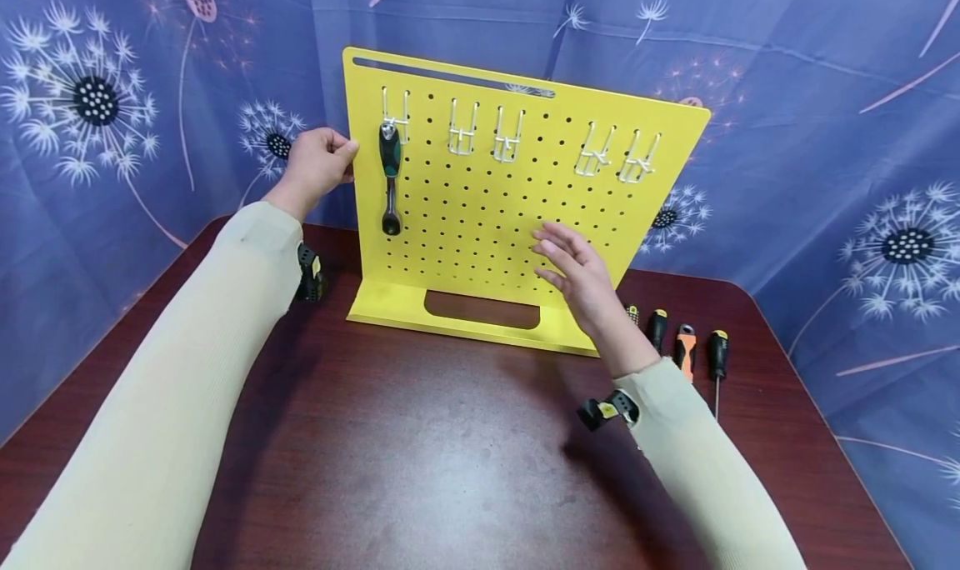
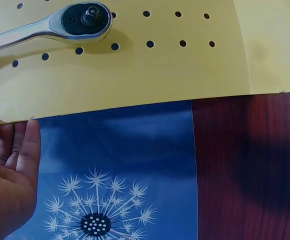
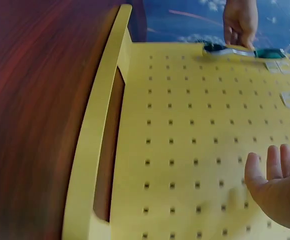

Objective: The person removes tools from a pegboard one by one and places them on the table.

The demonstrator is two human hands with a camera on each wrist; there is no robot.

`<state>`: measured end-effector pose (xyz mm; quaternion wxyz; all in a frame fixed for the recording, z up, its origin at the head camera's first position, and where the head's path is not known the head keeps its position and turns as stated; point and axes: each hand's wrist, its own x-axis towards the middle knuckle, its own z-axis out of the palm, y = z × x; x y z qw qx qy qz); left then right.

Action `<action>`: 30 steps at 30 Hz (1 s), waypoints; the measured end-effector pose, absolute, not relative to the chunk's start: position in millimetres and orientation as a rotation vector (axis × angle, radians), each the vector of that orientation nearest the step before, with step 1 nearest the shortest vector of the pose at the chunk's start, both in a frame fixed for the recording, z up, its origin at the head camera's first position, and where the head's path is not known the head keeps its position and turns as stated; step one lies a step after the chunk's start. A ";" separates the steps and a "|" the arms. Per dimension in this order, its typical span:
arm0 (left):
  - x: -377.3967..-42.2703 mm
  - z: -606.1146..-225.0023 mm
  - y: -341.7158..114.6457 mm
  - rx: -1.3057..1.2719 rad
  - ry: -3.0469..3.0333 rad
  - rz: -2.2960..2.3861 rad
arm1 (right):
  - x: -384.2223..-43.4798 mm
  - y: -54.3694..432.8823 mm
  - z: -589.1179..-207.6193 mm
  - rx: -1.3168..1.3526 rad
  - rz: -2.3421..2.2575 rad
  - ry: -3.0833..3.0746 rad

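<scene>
A yellow pegboard (image 1: 480, 212) stands upright on its base. My left hand (image 1: 318, 166) pinches its left edge, thumb in front and fingers behind; the left wrist view shows this hand (image 2: 12, 175) at the board's edge. A ratchet wrench (image 1: 390, 174) with a green and black handle hangs on the leftmost white hook, head down; its metal head (image 2: 85, 20) shows near the left hand. In front of the board's right half, my right hand (image 1: 577, 274) holds nothing, its fingers spread and slightly bent. In the right wrist view, that hand (image 3: 280, 185) appears at lower right.
Several white double hooks (image 1: 508, 135) line the board's upper part. At the right on the dark red table (image 1: 420, 437) lie a black and yellow screwdriver (image 1: 718, 355), an orange-handled tool (image 1: 685, 349) and another black handle (image 1: 657, 327). A blue dandelion-print cloth (image 1: 825, 95) hangs behind.
</scene>
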<state>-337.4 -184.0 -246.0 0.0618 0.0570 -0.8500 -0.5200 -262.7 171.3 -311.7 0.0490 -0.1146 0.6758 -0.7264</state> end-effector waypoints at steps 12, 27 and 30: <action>-338.2 -247.1 -180.9 0.138 -2.554 -1.576 | -286.5 103.9 -294.2 -0.532 -2.143 1.975; -336.5 -246.4 -181.7 0.160 -2.581 -1.556 | -306.3 40.2 -280.5 -0.519 -2.014 2.019; -336.1 -246.7 -181.4 0.160 -2.581 -1.546 | -308.5 31.8 -278.6 -0.501 -2.031 1.988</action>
